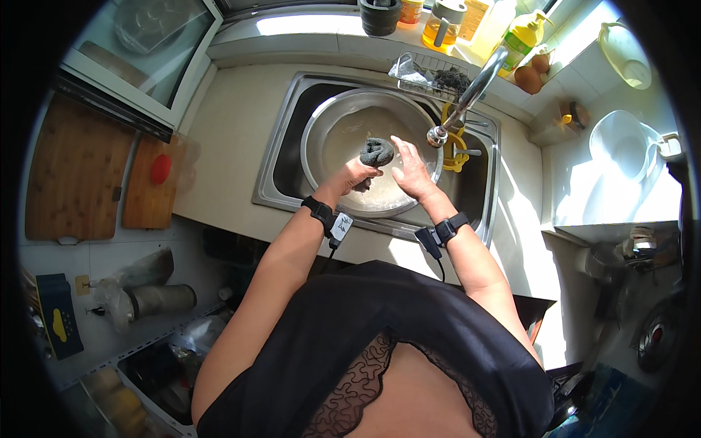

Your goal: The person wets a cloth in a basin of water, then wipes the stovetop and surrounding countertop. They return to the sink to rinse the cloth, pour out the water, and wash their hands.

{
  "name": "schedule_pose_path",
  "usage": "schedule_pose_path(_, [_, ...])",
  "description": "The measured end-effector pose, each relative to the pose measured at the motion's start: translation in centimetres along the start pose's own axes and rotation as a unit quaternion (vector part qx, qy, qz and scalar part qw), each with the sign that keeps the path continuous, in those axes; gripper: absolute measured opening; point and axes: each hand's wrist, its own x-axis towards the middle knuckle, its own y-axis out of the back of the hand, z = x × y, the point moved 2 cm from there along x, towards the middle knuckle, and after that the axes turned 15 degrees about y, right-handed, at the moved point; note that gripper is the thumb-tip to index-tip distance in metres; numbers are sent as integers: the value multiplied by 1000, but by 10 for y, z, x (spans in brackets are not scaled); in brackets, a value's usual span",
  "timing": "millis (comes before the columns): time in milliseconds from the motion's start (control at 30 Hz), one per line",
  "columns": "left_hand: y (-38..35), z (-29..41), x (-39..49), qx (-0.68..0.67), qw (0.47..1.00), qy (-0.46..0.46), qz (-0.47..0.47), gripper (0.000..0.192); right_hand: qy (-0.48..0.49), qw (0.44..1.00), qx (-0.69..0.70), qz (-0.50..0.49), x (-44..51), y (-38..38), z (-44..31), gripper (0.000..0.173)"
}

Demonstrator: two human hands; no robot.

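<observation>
My left hand (354, 176) grips a bunched dark grey wet cloth (377, 152), whose rounded end sticks out beyond the fist. A little of the cloth also seems to show below the fingers. Close by on the right, my right hand (412, 169) has its fingers apart and holds nothing. Both hands are over a large round stainless steel basin (323, 117) that contains cloudy water (356, 128). The basin sits in a steel kitchen sink (282, 148). Part of the water is hidden behind my hands.
A curved chrome faucet (476, 90) reaches in from the right, beside a yellow plastic strainer (453, 150). Behind the basin is a wire rack (424, 74) with scouring pads. Bottles, including a yellow pump bottle (520, 44), line the sill. An open window (148, 60) juts in left.
</observation>
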Motion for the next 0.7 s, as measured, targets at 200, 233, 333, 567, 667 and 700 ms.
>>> schedule_pose_path(200, [2, 23, -5, 91, 981, 132, -110, 17, 203, 957, -184, -97, 1, 2, 0, 68])
schedule_pose_path(233, [-1, 27, -6, 125, 979, 117, -110, 20, 202, 955, -200, -85, 3, 2, 3, 63])
schedule_pose_path(333, [-3, 37, -5, 421, 902, 22, 94, 26, 131, 962, -200, -134, 9, -4, 13, 46])
schedule_pose_path(567, [-4, 32, -7, 594, 690, -227, 346, 12, -142, 980, -9, -140, 16, -19, 8, 27])
schedule_pose_path(667, [-3, 28, -14, 610, 651, -282, 353, 14, -310, 900, 277, -133, 10, -20, 10, 15])
schedule_pose_path(700, [-3, 27, -17, 605, 643, -314, 349, 15, -339, 866, 339, -143, 8, -18, 12, 14])
